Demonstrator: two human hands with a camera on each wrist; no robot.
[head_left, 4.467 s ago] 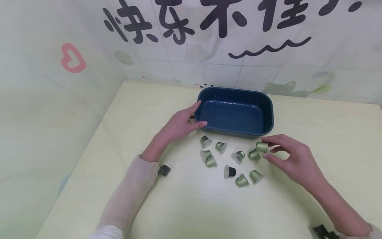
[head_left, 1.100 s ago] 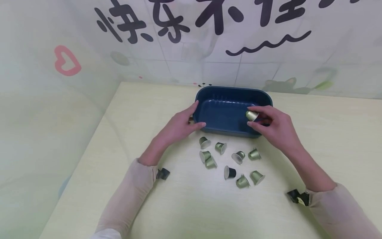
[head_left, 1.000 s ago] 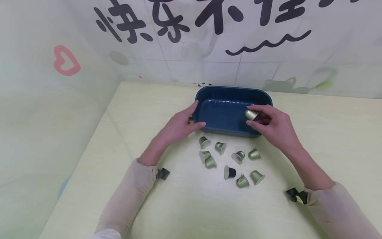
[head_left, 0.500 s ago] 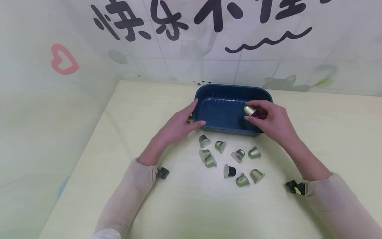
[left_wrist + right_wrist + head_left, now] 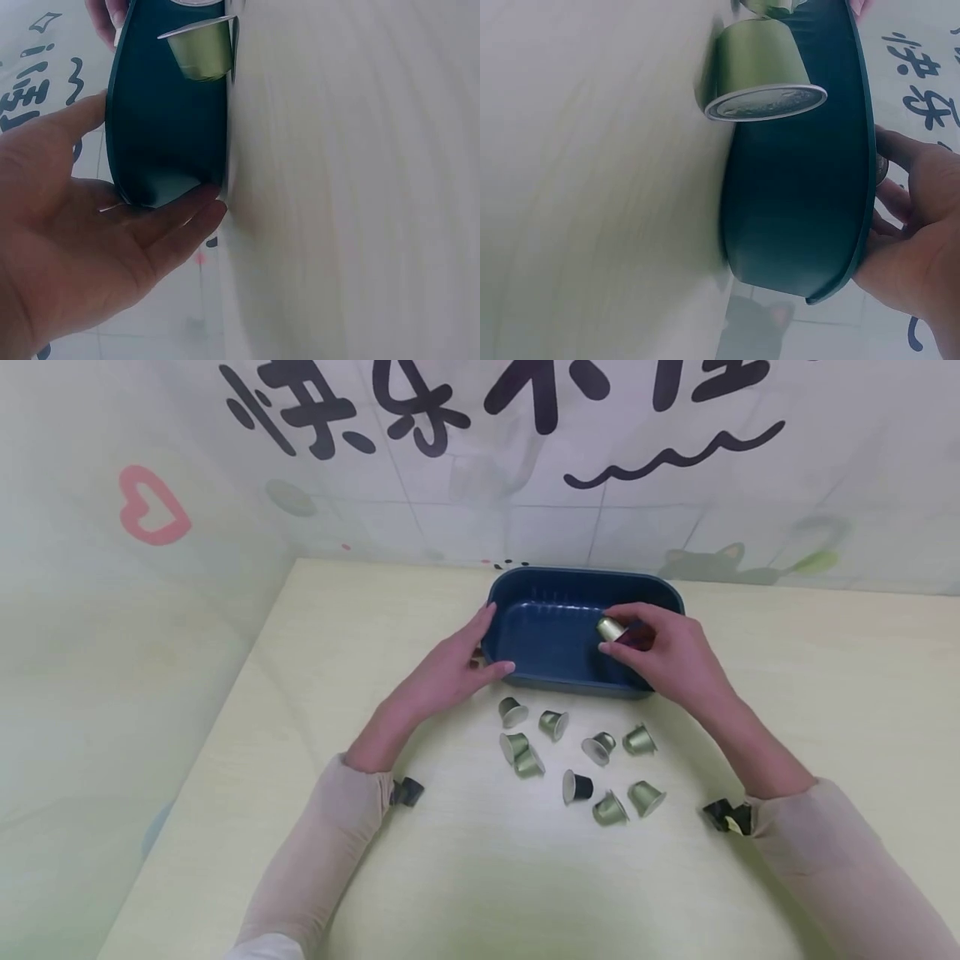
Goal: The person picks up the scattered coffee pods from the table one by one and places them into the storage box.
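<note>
1. Counting first: ten capsules show in the head view; nine are scattered on the pale table (image 5: 480,877), of which eight are green capsules (image 5: 553,724) and one is a black capsule (image 5: 581,787); the tenth is the held capsule (image 5: 611,628), pale gold-green in this light.
2. One blue container (image 5: 543,643), rounded at the corners, is set behind the loose ones; two of the green ones, on the left, are bunched up touching; the rest are spread out, mostly tipped on their sides.
3. Two hands are seen; the held capsule is pinched between thumb and fingertips of the right hand (image 5: 671,652), over the inside of the container, toward its right end.
4. The container's left end is steadied by the left hand (image 5: 450,672); its fingers are fairly straight, laid against the outside, not clenched; the thumb is rested at the near rim.
5. Writing: big black characters (image 5: 318,412) are printed on the backdrop (image 5: 450,527); 快乐 can be read, then what looks like 不, cropped; a wavy line (image 5: 678,466) and one pink heart outline (image 5: 133,514) are printed there too.
6. Some marking is hinted at on the nearest lid in the right wrist view; too blurred to be read, tbh.
</note>
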